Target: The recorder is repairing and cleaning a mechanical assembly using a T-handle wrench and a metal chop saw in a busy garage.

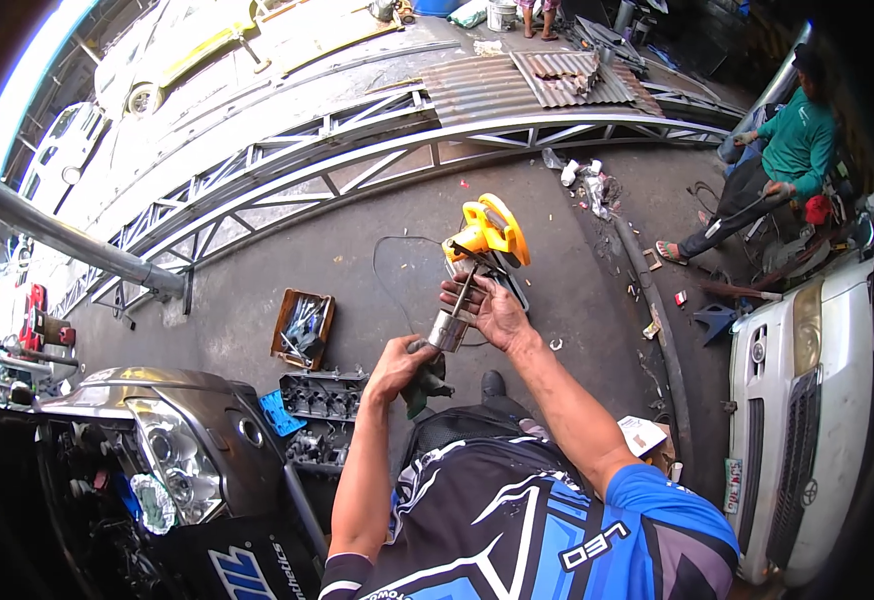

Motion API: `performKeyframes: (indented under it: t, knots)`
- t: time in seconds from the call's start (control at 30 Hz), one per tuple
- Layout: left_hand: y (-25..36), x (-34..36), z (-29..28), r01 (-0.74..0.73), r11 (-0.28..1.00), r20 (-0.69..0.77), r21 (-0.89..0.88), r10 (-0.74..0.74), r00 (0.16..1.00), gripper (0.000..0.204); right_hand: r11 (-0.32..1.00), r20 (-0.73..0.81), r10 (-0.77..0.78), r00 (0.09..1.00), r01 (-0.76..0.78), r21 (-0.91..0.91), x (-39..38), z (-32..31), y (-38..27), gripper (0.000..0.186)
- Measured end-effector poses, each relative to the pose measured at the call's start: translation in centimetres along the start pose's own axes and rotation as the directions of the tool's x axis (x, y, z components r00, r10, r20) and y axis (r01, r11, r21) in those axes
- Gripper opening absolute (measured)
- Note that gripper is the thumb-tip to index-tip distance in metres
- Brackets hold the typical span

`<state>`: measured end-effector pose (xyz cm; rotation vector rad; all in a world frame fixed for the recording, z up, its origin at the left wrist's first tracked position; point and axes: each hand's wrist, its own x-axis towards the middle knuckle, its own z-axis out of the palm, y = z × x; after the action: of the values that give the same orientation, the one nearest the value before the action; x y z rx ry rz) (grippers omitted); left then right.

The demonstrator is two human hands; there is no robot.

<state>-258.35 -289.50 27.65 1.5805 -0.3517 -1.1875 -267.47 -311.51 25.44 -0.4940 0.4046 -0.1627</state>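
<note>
In front of my body is a shiny metal piston (446,331) with a slim rod standing up from it; it looks like an engine piston on its connecting rod. My right hand (494,312) is around the rod, palm turned up, with the rod lying across the fingers. My left hand (397,366) grips a dark green rag (425,386), its thumb close beside the piston's lower side. Whether that thumb touches the metal is hard to see. Just beyond my right hand, a yellow cut-off saw (492,235) stands on the floor.
A tray of tools (303,328) lies left of my hands, above dark engine parts (327,396) and a blue piece (280,412). Vehicle fronts flank me: a grey one (172,400) and a white one (807,400). Long metal trusses (337,185) cross ahead. A person in green (802,145) sits far right.
</note>
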Motion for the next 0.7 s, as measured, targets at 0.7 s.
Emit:
performKeyframes:
  t: [0.7]
  knots:
    - [-1.4, -0.3, -1.8, 0.058, 0.990, 0.041, -0.132, -0.054, 0.998, 0.024, 0.993, -0.084, 0.115, 0.990, -0.115, 0.002, 0.4, -0.3, 0.8, 0.040]
